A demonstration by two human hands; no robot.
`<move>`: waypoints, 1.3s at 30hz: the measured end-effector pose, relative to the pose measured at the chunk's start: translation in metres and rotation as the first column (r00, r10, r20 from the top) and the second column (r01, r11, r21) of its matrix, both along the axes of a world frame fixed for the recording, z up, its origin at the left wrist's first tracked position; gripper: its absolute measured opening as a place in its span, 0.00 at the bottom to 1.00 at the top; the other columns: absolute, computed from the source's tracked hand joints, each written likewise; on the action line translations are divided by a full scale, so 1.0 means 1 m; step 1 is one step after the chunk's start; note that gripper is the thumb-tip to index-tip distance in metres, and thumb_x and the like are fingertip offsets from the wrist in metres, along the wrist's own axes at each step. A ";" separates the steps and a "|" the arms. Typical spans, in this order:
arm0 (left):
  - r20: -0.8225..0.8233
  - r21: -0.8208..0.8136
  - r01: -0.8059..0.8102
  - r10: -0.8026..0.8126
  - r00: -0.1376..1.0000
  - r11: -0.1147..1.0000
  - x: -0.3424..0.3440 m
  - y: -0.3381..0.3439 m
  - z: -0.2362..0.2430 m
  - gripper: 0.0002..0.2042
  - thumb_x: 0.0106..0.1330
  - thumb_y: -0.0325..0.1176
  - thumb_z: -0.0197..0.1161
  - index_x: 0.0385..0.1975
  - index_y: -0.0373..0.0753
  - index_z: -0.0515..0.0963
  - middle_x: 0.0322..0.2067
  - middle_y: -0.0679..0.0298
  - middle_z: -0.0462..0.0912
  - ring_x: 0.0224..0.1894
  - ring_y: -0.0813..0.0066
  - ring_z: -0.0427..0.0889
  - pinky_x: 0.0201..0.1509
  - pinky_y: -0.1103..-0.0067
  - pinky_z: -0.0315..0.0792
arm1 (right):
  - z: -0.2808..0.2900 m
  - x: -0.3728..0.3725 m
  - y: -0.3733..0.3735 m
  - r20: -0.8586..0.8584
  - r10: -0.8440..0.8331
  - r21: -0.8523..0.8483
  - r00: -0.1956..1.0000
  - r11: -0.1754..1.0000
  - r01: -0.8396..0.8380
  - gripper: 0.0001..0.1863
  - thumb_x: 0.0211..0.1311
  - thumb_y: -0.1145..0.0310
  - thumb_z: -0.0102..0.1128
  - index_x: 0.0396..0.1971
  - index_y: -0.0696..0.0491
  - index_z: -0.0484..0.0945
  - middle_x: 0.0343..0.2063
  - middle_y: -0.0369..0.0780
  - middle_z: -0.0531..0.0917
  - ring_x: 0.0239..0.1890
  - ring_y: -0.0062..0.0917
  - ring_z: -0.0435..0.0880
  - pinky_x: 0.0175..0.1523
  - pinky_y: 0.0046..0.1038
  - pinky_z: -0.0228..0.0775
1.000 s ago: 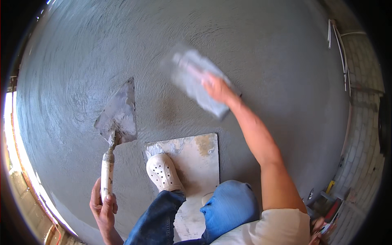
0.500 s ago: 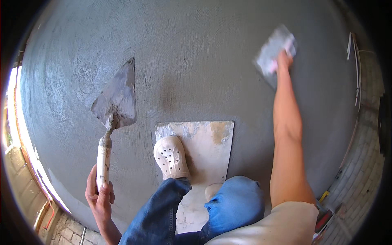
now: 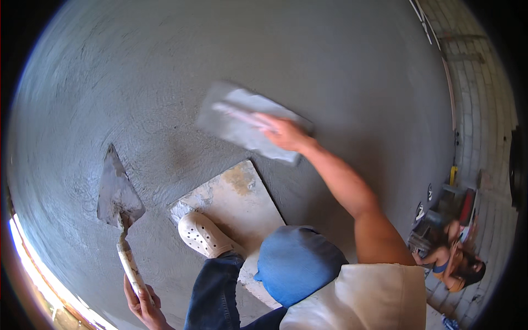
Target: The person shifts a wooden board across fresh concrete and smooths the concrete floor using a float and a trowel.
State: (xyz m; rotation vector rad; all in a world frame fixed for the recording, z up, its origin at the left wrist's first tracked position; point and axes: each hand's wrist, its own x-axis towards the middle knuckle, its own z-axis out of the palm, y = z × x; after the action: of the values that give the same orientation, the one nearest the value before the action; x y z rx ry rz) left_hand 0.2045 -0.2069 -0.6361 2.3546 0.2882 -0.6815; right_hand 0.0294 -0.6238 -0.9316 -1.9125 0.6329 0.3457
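The broad grey floor of wet cement (image 3: 308, 66) looks matt and damp, combed with fine curved ridges on the left and smoother to the right. The flat rectangular float (image 3: 250, 124) under the right hand (image 3: 283, 135) is coated in the same grey paste, blurred. The pointed metal trowel blade (image 3: 115, 192) is dull and smeared with cement; its pale handle (image 3: 129, 264), held in the left hand (image 3: 144, 305), is crusted and rough. The square kneeling board (image 3: 236, 198) is pale, stained yellowish and scuffed. The white perforated clog (image 3: 203, 235) looks like matt plastic or rubber. The jeans (image 3: 212, 297) are dark blue denim, the knee pad (image 3: 297, 264) a smooth blue.
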 end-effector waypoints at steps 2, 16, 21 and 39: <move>-0.007 -0.031 0.050 -0.051 0.999 0.998 -0.001 -0.006 0.003 0.24 0.69 0.43 0.53 0.62 0.38 0.67 0.19 0.72 0.66 0.16 0.92 0.60 0.13 0.92 0.47 | -0.003 -0.080 -0.038 0.195 -0.265 -0.245 0.944 0.919 0.309 0.25 0.63 0.64 0.55 0.62 0.47 0.68 0.48 0.51 0.80 0.51 0.39 0.80 0.56 0.33 0.71; 0.167 -0.317 0.221 -0.175 0.970 0.922 -0.006 -0.060 0.024 0.26 0.70 0.45 0.54 0.61 0.34 0.67 0.17 0.71 0.68 0.12 0.92 0.58 0.11 0.90 0.49 | 0.076 -0.071 -0.078 0.283 -0.238 -0.419 0.929 0.841 0.343 0.26 0.64 0.63 0.55 0.62 0.47 0.68 0.54 0.47 0.77 0.56 0.39 0.77 0.59 0.35 0.68; 0.109 -0.294 0.284 -0.263 0.959 0.913 0.006 -0.070 0.018 0.29 0.68 0.48 0.58 0.60 0.31 0.66 0.17 0.70 0.68 0.12 0.90 0.61 0.11 0.88 0.53 | 0.042 -0.147 -0.122 0.384 -0.449 -0.527 0.807 0.611 0.591 0.28 0.60 0.70 0.56 0.63 0.51 0.67 0.56 0.49 0.75 0.59 0.39 0.75 0.61 0.34 0.66; -0.085 -0.290 0.053 -0.080 0.993 0.956 0.048 -0.028 0.008 0.29 0.64 0.43 0.63 0.61 0.33 0.65 0.17 0.67 0.69 0.13 0.87 0.64 0.13 0.85 0.54 | -0.028 0.025 -0.241 0.251 -0.645 -0.503 0.722 0.550 0.666 0.28 0.65 0.67 0.52 0.66 0.46 0.63 0.57 0.47 0.75 0.51 0.37 0.80 0.54 0.31 0.73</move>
State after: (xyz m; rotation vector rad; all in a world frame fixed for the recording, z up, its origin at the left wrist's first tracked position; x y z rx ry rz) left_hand 0.2521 -0.2353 -0.6277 2.0651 0.1401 -0.8125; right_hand 0.0547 -0.8653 -0.9593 -2.0345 1.5057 -0.4271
